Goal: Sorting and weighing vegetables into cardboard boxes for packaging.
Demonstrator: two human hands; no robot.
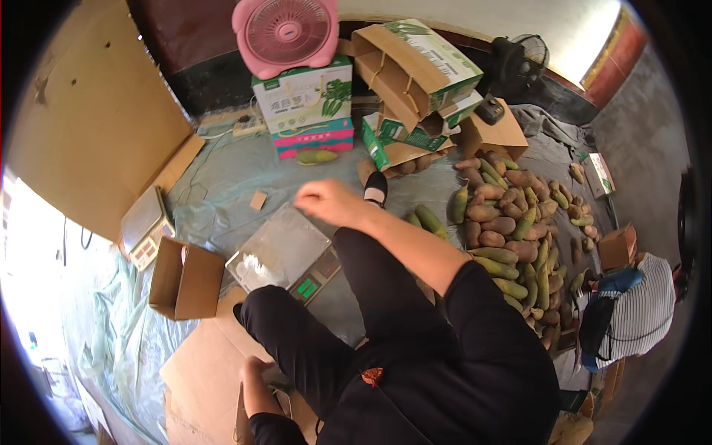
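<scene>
My right hand [320, 202] is raised over the far edge of a flat metal weighing scale [285, 248], its fingers curled in. Whatever they hold, if anything, is too small or hidden to make out. A crumpled piece of clear plastic [256, 273] lies on the scale's plate, and the display glows green. Down by my left leg, my left hand [256, 368] hangs beside an open cardboard box [298, 412] close to my body. Its fingers are partly hidden, so their grip does not show.
Reddish tubers and long green radishes [512, 230] are heaped at right. Left stand a small open carton [189, 280] and a second scale [145, 222]. A pink fan [288, 33] tops stacked boxes [302, 100]. Another person in a striped shirt [644, 308] is at far right.
</scene>
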